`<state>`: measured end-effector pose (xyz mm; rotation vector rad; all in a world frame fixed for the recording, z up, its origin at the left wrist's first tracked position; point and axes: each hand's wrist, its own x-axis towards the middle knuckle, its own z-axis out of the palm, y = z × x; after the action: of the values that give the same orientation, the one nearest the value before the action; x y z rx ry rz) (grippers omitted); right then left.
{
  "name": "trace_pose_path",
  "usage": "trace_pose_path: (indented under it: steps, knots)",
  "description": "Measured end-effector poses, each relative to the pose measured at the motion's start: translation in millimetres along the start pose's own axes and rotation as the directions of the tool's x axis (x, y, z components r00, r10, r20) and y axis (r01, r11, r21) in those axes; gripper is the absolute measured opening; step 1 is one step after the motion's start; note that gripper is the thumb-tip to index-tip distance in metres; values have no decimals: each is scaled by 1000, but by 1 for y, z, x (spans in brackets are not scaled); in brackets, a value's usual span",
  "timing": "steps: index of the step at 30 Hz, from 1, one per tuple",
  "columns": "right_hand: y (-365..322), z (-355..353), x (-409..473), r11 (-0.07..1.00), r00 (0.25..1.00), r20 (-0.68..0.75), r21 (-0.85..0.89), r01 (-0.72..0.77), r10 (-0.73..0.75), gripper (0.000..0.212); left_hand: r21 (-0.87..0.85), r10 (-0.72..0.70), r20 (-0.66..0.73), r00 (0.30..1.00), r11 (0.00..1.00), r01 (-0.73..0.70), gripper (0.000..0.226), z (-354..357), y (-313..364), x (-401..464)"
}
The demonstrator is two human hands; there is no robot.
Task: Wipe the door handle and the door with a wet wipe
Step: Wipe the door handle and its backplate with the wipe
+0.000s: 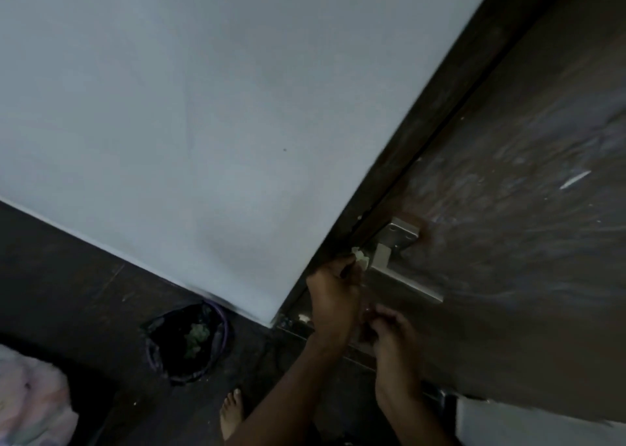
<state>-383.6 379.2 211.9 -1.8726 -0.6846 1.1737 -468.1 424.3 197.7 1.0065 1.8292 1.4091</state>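
The left hand [333,290] pinches a small crumpled wipe [462,255] between curled fingers, pressing it against the door edge just beside the inner end of the handle [404,278]. The wipe pokes out pale above the knuckles, touching the base of the metal lever, below the square metal plate [403,234]. The right hand [389,327] hangs just below the handle, close to the left wrist, fingers loosely curled; the blur hides whether its grip holds anything. The handle is a silver lever slanting down to the right on the dark brown door [525,208], whose surface shows pale streaks and smears. A dark frame [423,161] runs along the door's left edge, meeting a white wall [169,107]. On the dark floor [67,276] near the wall's lower corner sits a bin [188,340] lined with a dark bag, greenish scraps inside. A bare foot [231,411] stands near it, and pale cloth [30,401] lies at the lower left.
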Motion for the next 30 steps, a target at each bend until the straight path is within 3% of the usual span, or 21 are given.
trace_pose_path:
  steps: [5,8,10,13,17,20,24,26,30]
  knots:
    - [-12,4,6,997,999,38,82,0,-3,11,-140,-113,109,988,982,128,32,9,6,-12]
    - [-25,8,9,992,999,43,123,-20,15,17,-166,-159,134,978,970,180,21,12,4,-12]
    - [-34,10,14,988,995,87,143,-57,45,16,-160,-146,140,979,973,168,20,9,2,-12]
    - [-42,7,28,936,949,219,224,-273,225,28,-75,-103,153,983,991,115,20,3,5,-11]
    - [-54,4,43,863,876,363,273,-425,316,6,70,-2,193,981,997,-12,14,-7,6,-4]
    - [-57,0,52,776,832,417,357,-520,366,10,149,22,239,971,987,-59,12,-16,7,5]
    - [-52,-2,51,649,748,553,425,-631,366,13,-65,-117,307,944,988,143,23,-28,15,10]
    - [-46,-1,50,604,750,597,496,-624,284,10,-160,-113,340,934,971,176,23,-31,22,7]
    - [-37,0,48,541,754,635,580,-609,169,31,-256,-128,295,947,944,207,23,-35,28,-2]
